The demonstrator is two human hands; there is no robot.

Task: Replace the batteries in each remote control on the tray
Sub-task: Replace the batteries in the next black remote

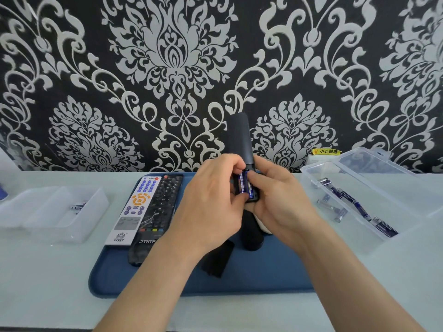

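A dark remote point(239, 137) is held upright above the blue tray point(148, 276), back side toward me, battery bay uncovered. Two blue batteries point(245, 185) sit side by side in the bay. My left hand point(211, 202) grips the remote's lower left side, its fingertips at the batteries. My right hand point(278, 195) holds the remote from the right and below, its thumb pressing on the right battery. On the tray lie a white remote point(134, 209), a black remote point(155, 216), another black remote point(251, 236) and a black battery cover point(218, 259).
An open clear box point(354, 202) with several blue batteries stands to the right, lid tipped back. A frosted plastic box point(52, 212) holding a few batteries sits to the left. A patterned wall rises right behind the pale table.
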